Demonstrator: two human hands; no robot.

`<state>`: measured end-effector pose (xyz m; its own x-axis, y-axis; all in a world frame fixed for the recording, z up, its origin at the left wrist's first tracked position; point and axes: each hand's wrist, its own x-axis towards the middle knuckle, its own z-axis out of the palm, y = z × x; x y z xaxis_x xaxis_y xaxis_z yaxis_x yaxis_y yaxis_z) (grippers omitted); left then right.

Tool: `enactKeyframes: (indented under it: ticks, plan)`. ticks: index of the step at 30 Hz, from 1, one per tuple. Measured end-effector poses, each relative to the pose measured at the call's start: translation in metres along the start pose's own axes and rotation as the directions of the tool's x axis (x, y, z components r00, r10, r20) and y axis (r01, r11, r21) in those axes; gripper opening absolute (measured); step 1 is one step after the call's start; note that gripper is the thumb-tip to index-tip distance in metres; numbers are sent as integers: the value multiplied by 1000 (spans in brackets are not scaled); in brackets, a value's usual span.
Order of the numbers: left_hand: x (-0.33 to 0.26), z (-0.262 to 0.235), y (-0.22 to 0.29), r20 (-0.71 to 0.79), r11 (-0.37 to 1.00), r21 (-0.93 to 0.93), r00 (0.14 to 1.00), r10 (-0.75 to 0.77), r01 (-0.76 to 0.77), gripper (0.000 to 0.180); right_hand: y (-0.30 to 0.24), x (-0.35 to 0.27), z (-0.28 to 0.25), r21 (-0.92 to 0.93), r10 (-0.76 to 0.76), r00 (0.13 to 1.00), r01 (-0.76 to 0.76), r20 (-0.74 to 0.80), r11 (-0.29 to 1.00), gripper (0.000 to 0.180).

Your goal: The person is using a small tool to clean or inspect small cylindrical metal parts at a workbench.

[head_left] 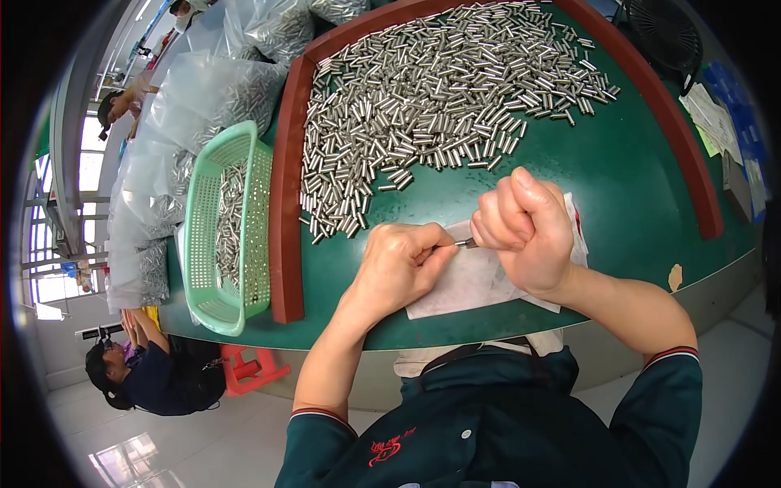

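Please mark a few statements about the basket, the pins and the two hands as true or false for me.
1. The green basket stands left of the loose pins. True.
2. A small metal piece shows between the left hand and the right hand. True.
3. The basket is empty. False: it holds pins too.
4. The left hand lies flat on the table. False: its thumb and fingers are pinched together at the metal piece.
5. The right hand is spread wide open. False: its fingers are curled.

The left hand pinches just beside the curled right hand.
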<state>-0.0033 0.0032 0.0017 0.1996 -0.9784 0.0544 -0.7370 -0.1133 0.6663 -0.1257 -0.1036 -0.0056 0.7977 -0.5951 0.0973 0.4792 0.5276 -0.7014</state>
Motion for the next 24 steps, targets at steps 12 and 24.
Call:
enactKeyframes:
  ticks: [12,24]
  plan:
    - [-1,4,0,-29,999,-10,998,51,-52,7,4,-5,6,-106,-60,998,62,16,992,42]
    - [-4,6,0,-23,999,28,999,21,-21,5,0,-4,8,-87,-7,1000,7,2,996,42]
